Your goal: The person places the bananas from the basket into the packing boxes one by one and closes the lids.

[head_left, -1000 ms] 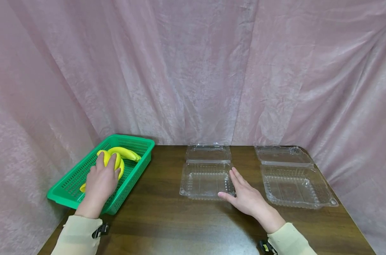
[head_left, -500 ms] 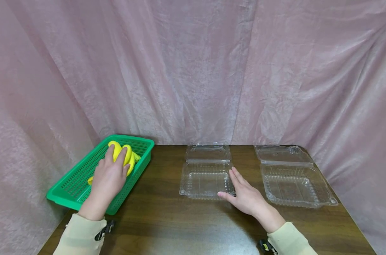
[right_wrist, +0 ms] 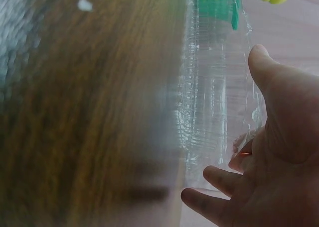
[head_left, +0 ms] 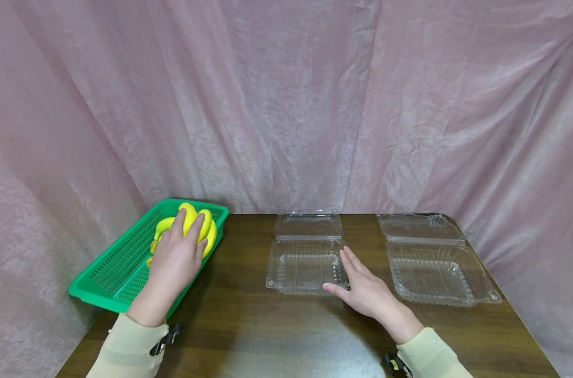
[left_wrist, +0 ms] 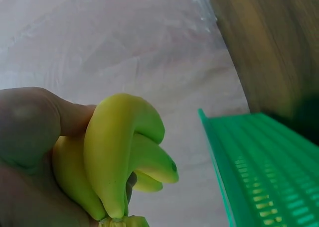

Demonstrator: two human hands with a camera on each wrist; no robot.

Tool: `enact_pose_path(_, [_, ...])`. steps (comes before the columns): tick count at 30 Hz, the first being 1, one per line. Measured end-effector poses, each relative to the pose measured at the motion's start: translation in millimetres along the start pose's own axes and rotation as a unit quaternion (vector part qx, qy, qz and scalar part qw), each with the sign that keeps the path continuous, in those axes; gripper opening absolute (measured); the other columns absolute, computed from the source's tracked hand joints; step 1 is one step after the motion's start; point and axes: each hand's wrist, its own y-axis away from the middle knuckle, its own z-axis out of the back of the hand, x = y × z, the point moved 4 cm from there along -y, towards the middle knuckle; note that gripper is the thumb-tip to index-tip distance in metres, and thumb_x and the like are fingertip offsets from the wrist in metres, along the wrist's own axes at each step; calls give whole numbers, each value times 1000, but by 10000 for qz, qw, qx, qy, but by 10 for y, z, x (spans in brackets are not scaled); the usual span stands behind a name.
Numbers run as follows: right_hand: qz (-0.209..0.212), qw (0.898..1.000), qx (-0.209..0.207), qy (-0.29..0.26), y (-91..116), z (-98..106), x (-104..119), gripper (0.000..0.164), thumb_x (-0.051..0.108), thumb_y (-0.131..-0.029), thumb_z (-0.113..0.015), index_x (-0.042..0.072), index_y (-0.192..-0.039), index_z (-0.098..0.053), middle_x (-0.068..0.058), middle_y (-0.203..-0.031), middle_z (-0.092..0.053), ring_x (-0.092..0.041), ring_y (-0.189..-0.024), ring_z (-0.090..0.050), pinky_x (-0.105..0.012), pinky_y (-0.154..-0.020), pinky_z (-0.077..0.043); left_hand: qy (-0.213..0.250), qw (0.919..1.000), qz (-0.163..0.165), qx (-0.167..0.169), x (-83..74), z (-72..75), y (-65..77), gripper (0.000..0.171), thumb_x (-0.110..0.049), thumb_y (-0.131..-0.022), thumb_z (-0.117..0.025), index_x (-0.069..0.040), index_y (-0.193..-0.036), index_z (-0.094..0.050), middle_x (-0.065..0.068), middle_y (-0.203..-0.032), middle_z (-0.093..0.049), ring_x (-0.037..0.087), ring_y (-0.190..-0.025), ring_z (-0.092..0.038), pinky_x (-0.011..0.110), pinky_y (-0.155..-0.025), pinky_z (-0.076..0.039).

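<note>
A bunch of yellow bananas [head_left: 205, 223] is in my left hand [head_left: 173, 262], raised over the right part of the green basket [head_left: 106, 268]. In the left wrist view, my thumb presses the side of the bunch [left_wrist: 109, 152], whose stem end points down. Under the hand, another yellow banana [head_left: 163, 226] shows in the basket, partly hidden by my fingers. My right hand [head_left: 364, 291] lies with straight fingers at the right rim of an opened clear plastic clamshell box [head_left: 305, 265]. The right wrist view has that box [right_wrist: 214, 87] beside the spread fingers.
A second clear clamshell box [head_left: 433, 273], lid folded back, stands right of my right hand. Both boxes and the basket are on a brown wooden table [head_left: 267, 336]. A pink curtain [head_left: 305, 105] hangs behind and at the sides.
My left hand has lifted the bunch of bananas and carried it right and upward over the basket, uncovering a banana left of it. The right hand has stayed still.
</note>
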Motion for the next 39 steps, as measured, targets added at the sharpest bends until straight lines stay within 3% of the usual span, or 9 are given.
enact_pose_path(5, [2,10000,2,2,-2,0,0,113,80,-102,-55,5,-177,-14,-12,-185,-6,-48,-162,-27,-73,-119,-36,41,9996,-244,-103,-143,-17,-14,60,-9,-103,-77,-2,-158,-56,39,-164,-38,62,-95,-62,70,-81,-54])
enact_pose_path(21, [-38,10000,-49,1,-17,1,4,110,73,-104,-60,4,-177,-16,-11,-185,-6,-44,-164,-24,-71,-121,-35,239,9971,-713,-66,-522,-188,-89,61,-9,-99,-83,-4,-156,-60,36,-163,-40,58,-105,-64,67,-89,-55])
enact_pose_path(28, [-18,10000,-80,9,-11,3,17,108,69,-105,-63,3,-176,-16,-12,-185,-7,-46,-163,-26,-71,-121,-36,381,9939,-1030,-117,-644,-299,-103,61,-10,-98,-85,-7,-154,-63,34,-163,-43,56,-106,-65,66,-91,-56])
enact_pose_path(39, [-42,10000,-77,41,-13,3,3,111,74,-103,-60,4,-176,-16,-11,-185,-7,-47,-162,-28,-72,-120,-36,439,9916,-1218,80,-784,-452,-127,64,-16,-99,-85,-9,-158,-60,36,-166,-40,50,-101,-66,62,-86,-57])
